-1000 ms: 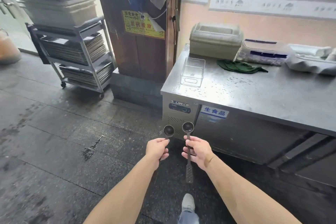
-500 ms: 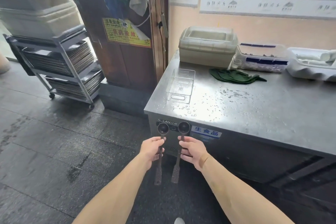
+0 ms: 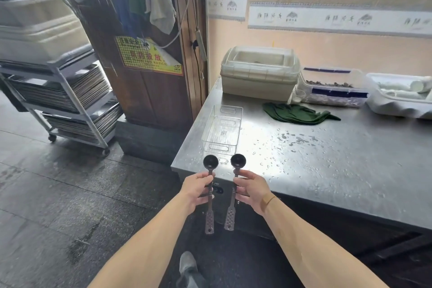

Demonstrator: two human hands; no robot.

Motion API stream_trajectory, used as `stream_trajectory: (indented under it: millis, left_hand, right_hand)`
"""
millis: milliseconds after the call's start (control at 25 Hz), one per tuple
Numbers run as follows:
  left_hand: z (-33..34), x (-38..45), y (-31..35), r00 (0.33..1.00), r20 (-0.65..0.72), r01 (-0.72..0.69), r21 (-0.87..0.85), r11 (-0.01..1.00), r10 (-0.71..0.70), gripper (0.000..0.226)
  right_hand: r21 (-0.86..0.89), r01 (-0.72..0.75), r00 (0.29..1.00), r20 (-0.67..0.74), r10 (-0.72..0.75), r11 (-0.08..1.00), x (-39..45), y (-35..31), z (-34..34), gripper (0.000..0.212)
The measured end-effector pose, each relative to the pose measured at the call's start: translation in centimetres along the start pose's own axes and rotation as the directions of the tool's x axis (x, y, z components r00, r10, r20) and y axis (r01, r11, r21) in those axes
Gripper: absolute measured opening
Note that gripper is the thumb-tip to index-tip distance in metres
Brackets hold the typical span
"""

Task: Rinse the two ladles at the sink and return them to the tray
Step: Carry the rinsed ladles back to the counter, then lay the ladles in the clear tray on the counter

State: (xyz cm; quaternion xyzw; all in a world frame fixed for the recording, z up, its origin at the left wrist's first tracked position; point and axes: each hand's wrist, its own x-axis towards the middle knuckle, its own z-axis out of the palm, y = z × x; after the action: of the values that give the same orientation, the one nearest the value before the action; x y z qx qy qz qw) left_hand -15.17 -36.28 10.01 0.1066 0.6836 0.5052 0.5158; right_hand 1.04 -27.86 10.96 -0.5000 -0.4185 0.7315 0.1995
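Observation:
Two small dark ladles point bowl-first away from me, side by side at the near left corner of the steel counter. My left hand grips the left ladle by its thin handle. My right hand grips the right ladle the same way. Both perforated handle ends hang below the hands. A clear plastic tray with nothing in it sits on the counter just beyond the ladle bowls. No sink is in view.
Water drops dot the counter. A green cloth, stacked beige tubs and clear bins stand along the back wall. A wheeled rack of metal trays is on the left, past a wooden pillar. The dark floor is wet.
I have stepped closer to the counter. Both hands with the ladles now reach the counter's corner, and the ladle bowls are just short of the clear tray.

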Motion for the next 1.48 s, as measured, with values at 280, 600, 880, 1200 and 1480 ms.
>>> stream_trajectory:
  millis: [280, 600, 880, 1200, 1480]
  left_hand:
    - [0.6, 6.6, 4.5, 0.998, 0.06, 0.017, 0.031, 0.999, -0.019, 0.018]
    - [-0.2, 15.1, 11.8, 0.991, 0.131, 0.02, 0.026, 0.999, -0.023, 0.028]
    - [-1.0, 21.4, 17.2, 0.978, 0.207, 0.001, 0.038, 0.999, -0.009, 0.035]
    - [-0.9, 25.8, 19.6, 0.972, 0.233, 0.014, 0.07, 0.997, -0.03, 0.036]
    - [1.8, 28.6, 20.1, 0.979, 0.202, 0.017, 0.117, 0.993, -0.041, 0.03]
  right_hand:
    - [0.035, 0.015, 0.999, -0.05, -0.013, 0.999, 5.7, -3.6, 0.6, 0.028]
    - [0.067, 0.016, 0.997, -0.077, -0.011, 0.998, 13.2, -9.6, 3.9, 0.032]
    - [0.087, 0.022, 0.992, -0.127, -0.011, 0.996, 18.8, -13.9, 6.6, 0.033]
    - [0.112, 0.011, 0.976, -0.216, 0.013, 0.994, 22.6, -15.6, 7.2, 0.035]
    - [0.138, -0.023, 0.962, -0.266, 0.06, 0.99, 26.2, -16.4, 5.9, 0.037]
